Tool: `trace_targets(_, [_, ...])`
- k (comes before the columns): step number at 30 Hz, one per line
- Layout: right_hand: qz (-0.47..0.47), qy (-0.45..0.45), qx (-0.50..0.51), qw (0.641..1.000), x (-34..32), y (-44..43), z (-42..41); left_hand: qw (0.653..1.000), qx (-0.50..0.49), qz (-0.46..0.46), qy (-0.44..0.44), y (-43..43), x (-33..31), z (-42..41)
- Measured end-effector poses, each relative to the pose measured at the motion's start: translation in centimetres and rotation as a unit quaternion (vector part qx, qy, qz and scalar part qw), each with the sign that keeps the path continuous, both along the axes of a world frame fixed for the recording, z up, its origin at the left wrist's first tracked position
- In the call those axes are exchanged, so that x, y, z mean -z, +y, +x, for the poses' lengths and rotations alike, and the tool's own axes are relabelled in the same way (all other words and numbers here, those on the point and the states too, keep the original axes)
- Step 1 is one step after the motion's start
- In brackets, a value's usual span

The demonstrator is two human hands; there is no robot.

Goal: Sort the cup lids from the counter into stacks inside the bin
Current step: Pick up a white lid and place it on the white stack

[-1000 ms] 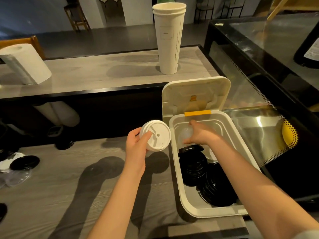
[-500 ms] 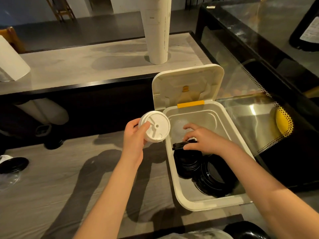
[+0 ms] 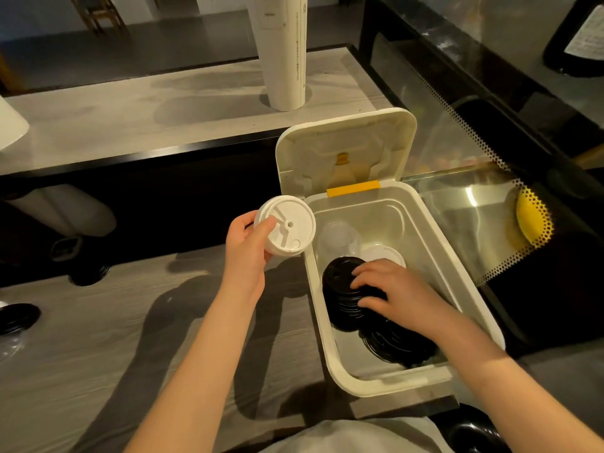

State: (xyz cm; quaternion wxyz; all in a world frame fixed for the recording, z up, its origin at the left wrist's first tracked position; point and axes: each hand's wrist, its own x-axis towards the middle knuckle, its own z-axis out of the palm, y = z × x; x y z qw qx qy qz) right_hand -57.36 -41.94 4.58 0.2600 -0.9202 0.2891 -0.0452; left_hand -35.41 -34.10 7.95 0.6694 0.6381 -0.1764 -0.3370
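Observation:
A white bin with its hinged lid up stands on the wooden counter. Inside it stands a stack of black lids, with a second black stack nearer me, white lids behind, and a clear dome lid at the far left. My right hand rests on top of the first black stack, fingers curled over it. My left hand holds a small stack of white lids just left of the bin's rim.
A tall stack of white paper cups stands on the raised shelf behind. Black lids and clear lids lie at the counter's left edge. A glass display case borders the bin on the right.
My right hand has come back from the bin's far end and settled onto the black lid stack. My left hand has kept the white lids beside the bin.

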Motion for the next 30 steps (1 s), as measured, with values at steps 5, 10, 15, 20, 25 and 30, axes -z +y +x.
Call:
trace_targets(5, [0.011, -0.024, 0.013, 1.000, -0.9, -1.0, 0.9, 1.000, 0.005, -0.001, 0.016, -0.9, -0.2, 0.0])
trace_targets(10, [0.110, -0.201, 0.149, 0.962, -2.9, -2.5, 3.9, 0.999, 0.039, -0.008, 0.017, -1.7, -0.4, -0.5])
trace_targets(15, [0.247, -0.270, 0.170, 0.915, -4.6, -3.7, 6.9, 0.994, 0.111, -0.011, -0.024, -3.1, -0.6, -1.8])
trace_targets(20, [0.220, -0.299, 0.248, 0.895, -4.8, -5.5, 4.2, 0.958, 0.201, 0.050, -0.199, -5.0, -0.6, -2.1])
trace_targets(25, [0.210, -0.299, 0.328, 0.871, -5.1, -6.2, -0.5, 0.589, 0.463, 0.252, -0.613, -6.9, 2.1, -1.9])
trace_targets(30, [0.148, -0.246, 0.309, 0.907, -5.2, -4.6, -2.2, 0.538, 0.472, 0.271, -0.644, -7.3, 2.0, -2.5])
